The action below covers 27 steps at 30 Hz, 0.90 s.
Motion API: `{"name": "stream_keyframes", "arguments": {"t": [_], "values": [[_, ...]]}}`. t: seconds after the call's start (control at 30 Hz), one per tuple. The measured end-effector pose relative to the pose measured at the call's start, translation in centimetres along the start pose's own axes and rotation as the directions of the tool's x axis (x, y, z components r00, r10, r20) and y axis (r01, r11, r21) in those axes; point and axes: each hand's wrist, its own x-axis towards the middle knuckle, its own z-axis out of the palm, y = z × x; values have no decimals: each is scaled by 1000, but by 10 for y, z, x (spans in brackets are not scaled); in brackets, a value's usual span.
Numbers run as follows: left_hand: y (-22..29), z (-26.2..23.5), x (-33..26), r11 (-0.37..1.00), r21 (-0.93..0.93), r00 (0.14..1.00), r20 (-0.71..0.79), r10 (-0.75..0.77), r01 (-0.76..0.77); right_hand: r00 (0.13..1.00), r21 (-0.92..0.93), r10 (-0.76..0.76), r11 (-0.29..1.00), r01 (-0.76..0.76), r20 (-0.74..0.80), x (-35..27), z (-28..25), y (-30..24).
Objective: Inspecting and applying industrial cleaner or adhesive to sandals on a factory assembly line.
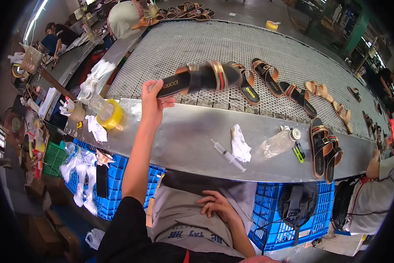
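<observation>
The right hand lay on the apron, fingers loosely curled, pinching nothing. Past it, on the steel bench, were a syringe, a white cloth, a clear bottle and a green cutter, with a pair of sandals near the right end. Farther out, the left hand pinched a black sandal by its heel end. The sandal was in the air, roughly level, about where bench met mesh, its toe blurred and unsupported. Held by one end, it seemed apt to tip, so a firm pinch on the bare heel, off the striped strap, looked best; the idle right hand could have steadied the toe. Just beyond lay a strappy sandal on the mesh; whether the two touched could not be told, so keeping the toe high would have spared both a scuff
</observation>
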Motion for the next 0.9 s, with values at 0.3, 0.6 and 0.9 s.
{"name": "stream_keyframes", "arguments": {"t": [0.3,0.6,0.9], "values": [[-102,-4,-8,-139,854,852,515,91,-501,966,-79,195,974,-211,-170,14,-3,-2],[-124,26,24,-163,868,881,474,-12,-469,966,-30,197,978,-205,-168,13,-8,-1],[-153,32,78,-122,804,813,579,-54,-581,959,45,220,975,-216,-178,14,-15,3]]}}
